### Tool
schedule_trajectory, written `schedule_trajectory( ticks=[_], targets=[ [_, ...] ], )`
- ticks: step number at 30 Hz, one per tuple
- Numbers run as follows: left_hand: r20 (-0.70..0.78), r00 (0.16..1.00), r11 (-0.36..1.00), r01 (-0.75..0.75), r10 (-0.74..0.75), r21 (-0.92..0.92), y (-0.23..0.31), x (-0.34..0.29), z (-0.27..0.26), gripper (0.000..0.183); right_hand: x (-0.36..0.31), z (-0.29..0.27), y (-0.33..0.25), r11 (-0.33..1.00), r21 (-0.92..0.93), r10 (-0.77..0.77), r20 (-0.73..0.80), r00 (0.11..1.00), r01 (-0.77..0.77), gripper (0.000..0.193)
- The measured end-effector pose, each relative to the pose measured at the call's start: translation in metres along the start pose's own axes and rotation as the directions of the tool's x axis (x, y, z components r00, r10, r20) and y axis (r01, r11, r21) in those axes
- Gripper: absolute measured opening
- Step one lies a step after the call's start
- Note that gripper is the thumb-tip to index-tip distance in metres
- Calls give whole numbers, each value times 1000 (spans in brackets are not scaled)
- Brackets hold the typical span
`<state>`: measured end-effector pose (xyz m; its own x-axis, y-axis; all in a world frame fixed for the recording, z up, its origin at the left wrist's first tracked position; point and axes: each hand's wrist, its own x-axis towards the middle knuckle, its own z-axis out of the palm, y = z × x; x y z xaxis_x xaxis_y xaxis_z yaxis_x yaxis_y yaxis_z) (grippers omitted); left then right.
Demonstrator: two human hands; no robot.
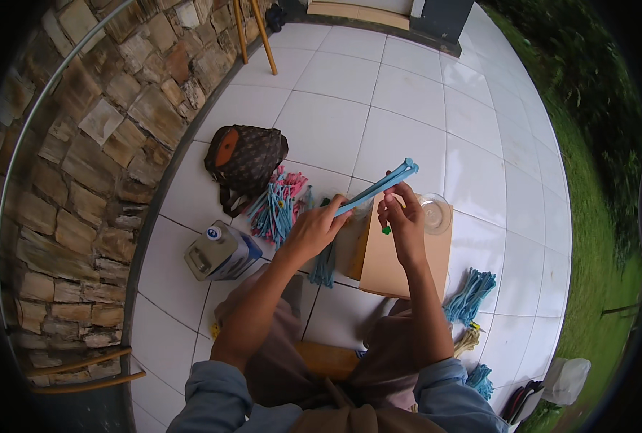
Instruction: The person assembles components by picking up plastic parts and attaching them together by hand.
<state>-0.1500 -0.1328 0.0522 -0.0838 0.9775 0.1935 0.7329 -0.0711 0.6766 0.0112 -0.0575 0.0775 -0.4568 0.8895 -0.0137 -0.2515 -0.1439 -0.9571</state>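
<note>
Left of blue strips (379, 190), a blue-labelled canister (221, 255).

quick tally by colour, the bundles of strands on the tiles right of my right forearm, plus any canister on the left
Blue bundles: 2
Cream bundle: 1, between the two blue ones
Grey canister: 1, with a white and blue cap
Total: 4
</note>
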Motion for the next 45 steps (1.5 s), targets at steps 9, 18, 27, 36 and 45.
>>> schedule_trajectory(
  ticks=[9,18,27,36,45],
  targets=[
    [17,997,995,-79,80,-65,5,3,2,19,-3,-12,-11,990,49,-132,-52,990,135,36],
    [84,979,347,146,-186,-926,8,15,22,23,-6,-17,-5,975,162,-121,-202,972,155,17],
    [200,842,-235,90,-501,-968,4,24,23,23,-7,-21,-1,985,-172,-9,44,999,16,17],
    [103,890,352,279,-444,-894,4,32,19,26,3,-79,17,818,-560,162,10,987,-128,23],
    [261,889,300,384,-378,-873,3,35,26,34,-2,-97,108,268,-946,-122,154,981,182,30]
  ],
)
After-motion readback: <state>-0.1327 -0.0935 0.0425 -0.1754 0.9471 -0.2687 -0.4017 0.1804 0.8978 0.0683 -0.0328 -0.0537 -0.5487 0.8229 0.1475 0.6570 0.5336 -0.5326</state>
